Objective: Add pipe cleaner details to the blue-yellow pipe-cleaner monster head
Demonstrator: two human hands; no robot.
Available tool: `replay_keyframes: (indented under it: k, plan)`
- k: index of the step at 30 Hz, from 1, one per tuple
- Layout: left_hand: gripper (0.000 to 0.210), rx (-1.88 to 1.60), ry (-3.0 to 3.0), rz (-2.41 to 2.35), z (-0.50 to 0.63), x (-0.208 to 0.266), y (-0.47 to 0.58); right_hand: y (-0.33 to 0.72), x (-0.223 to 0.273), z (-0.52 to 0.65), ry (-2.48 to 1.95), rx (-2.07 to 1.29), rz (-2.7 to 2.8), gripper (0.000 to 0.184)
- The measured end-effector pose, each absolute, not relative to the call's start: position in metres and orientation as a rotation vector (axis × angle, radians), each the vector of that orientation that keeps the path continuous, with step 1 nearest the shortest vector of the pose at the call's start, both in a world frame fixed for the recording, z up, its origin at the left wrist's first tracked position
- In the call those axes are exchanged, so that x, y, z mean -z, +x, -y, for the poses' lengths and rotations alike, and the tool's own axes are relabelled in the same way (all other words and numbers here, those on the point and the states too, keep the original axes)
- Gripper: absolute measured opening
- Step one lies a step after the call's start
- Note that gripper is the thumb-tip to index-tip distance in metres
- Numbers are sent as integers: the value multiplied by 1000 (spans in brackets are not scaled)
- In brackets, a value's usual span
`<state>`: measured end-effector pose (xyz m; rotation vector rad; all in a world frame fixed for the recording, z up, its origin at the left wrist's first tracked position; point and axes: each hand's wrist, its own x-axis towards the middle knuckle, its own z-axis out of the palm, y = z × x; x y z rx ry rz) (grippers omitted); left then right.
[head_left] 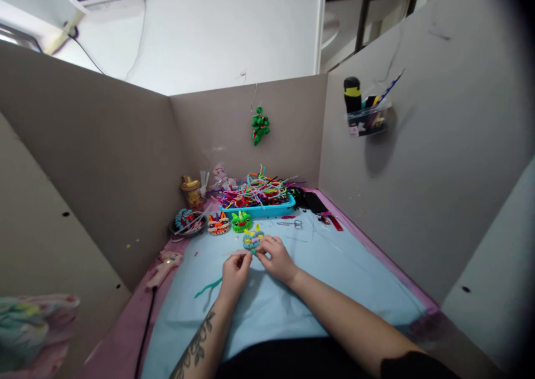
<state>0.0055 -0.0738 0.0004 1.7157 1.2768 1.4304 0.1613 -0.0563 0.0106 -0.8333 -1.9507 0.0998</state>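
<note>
My left hand [236, 272] and my right hand [276, 257] meet above the blue table cover, fingertips pinched together. Between them is a small curled end of a teal pipe cleaner [253, 251]. A longer teal length [208, 287] sticks out to the left from behind my left hand; whether it is the same piece I cannot tell. Just beyond my fingers sits a blue and yellow pipe-cleaner animal head [252, 238], partly covered by my right hand. Behind it stand a green one [241, 222] and an orange and white one [218, 223].
A blue tray [259, 211] heaped with colourful pipe cleaners stands at the back. Scissors [290, 224] lie to its front right. At left are a glue gun [165, 267] with a black cord and a dark bowl [188, 232]. Grey panels [251, 97] enclose the table.
</note>
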Motion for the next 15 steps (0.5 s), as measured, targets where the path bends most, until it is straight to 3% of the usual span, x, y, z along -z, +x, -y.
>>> replay_keyframes:
  k: [8, 15]
  plan:
    - [38, -1401, 1527, -1244, 75, -12, 7, 158, -8, 60, -816, 242, 1996, 15]
    - [37, -1404, 1604, -1219, 72, -7, 6, 159, -3, 57, -813, 143, 1959, 9]
